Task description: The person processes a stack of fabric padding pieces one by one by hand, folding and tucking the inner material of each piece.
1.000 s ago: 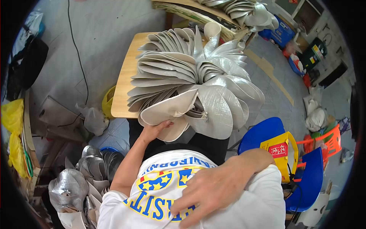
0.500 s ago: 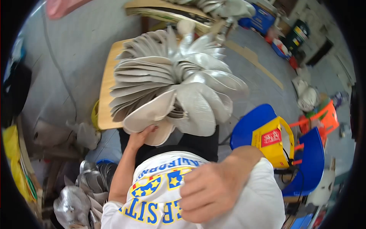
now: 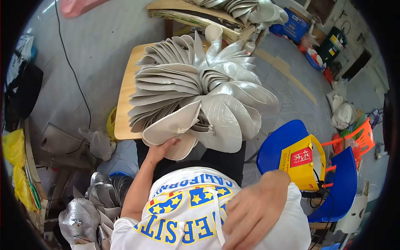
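Note:
A big ring of insoles (image 3: 166, 85), grey on one face and shiny silver on the other, fans out on a small wooden table in front of me. My left hand (image 3: 160, 151) grips the near edge of a pale insole (image 3: 173, 121), its thumb on top and the other fingers hidden beneath. In front of my chest, my right hand (image 3: 256, 206) is raised with its fingers curled downward, partly blurred. A thin white strand (image 3: 217, 212) runs over my shirt beside it; whether the fingers hold it I cannot tell.
The wooden tabletop (image 3: 125, 112) shows at left. A yellow bag (image 3: 302, 160) rests on a blue chair (image 3: 271, 146) to my right. More silver insoles (image 3: 81, 218) lie at lower left, and another bundle (image 3: 246, 9) sits on a far bench. A cable (image 3: 75, 71) crosses the floor.
My right hand has moved right and lower over my shirt, its fingers now pointing more downward. My left hand keeps its hold on the insole. The whole view has shifted slightly.

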A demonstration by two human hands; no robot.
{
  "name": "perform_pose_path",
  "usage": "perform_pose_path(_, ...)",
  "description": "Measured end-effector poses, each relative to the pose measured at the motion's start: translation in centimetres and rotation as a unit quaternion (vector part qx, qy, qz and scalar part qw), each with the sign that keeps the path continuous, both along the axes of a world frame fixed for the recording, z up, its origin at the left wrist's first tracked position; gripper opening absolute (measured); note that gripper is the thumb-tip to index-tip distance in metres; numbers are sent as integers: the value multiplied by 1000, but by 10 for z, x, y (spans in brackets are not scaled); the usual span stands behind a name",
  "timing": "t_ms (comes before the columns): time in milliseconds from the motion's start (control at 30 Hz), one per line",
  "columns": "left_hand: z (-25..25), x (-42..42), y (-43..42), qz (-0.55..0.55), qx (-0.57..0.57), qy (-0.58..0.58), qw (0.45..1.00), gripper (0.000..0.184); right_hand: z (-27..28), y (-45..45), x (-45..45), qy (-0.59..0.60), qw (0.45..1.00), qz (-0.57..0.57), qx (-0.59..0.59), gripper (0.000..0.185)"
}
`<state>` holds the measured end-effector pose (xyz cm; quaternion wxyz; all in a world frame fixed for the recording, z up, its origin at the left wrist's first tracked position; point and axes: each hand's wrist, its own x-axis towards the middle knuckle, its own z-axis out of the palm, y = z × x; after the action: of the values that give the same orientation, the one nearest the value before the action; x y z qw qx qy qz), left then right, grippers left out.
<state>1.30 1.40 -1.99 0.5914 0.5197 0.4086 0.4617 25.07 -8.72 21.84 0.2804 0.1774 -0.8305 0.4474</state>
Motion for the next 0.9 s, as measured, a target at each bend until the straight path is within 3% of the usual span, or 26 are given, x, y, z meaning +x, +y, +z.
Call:
perform_pose_path(67, -4, -1, 1, -5, -3, -1, 1000, 25, 5, -12, -11, 16, 997, 11, -70, 20)
perform_pose_path(100, -5, -2, 2, -10, -2, 8, 1000, 25, 3, -12, -10, -13, 999, 23, -38, 14)
perform_pose_path(167, -7, -3, 3, -17, 1, 19, 1000, 25, -2, -12, -4, -71, 996, 45, 26, 21)
perform_pose_path(267, -9, -3, 3, -19, 6, 17, 1000, 25, -2, -6, -17, -42, 996, 80, -22, 12)
perform_pose_path(333, -8, -2, 2, -13, 10, 2, 1000, 25, -30, -23, -32, 77, 996, 10, -41, 12)
perform_pose_path(400, -9, -4, 4, -30, 8, 1, 1000, 29, -41, -33, -35, 122, 991, -22, -48, 16)
perform_pose_path(533, -13, -5, 4, -35, 7, 5, 999, 30, -39, -31, -33, 64, 997, 31, -38, 15)
perform_pose_path(633, -8, -4, 3, -34, 6, 3, 999, 30, 7, -6, -23, 16, 995, 71, 66, 14)
perform_pose_path(700, -11, -5, 3, -34, 3, -1, 999, 31, 9, -6, -25, 53, 996, 51, 53, 12)
perform_pose_path(800, -8, -3, 1, -32, 1, -4, 999, 31, -36, -35, -36, 156, 985, -4, -73, 10)
perform_pose_path(900, -8, -5, 3, -32, 7, 3, 999, 30, -40, -36, -31, 143, 988, 1, -53, 10)
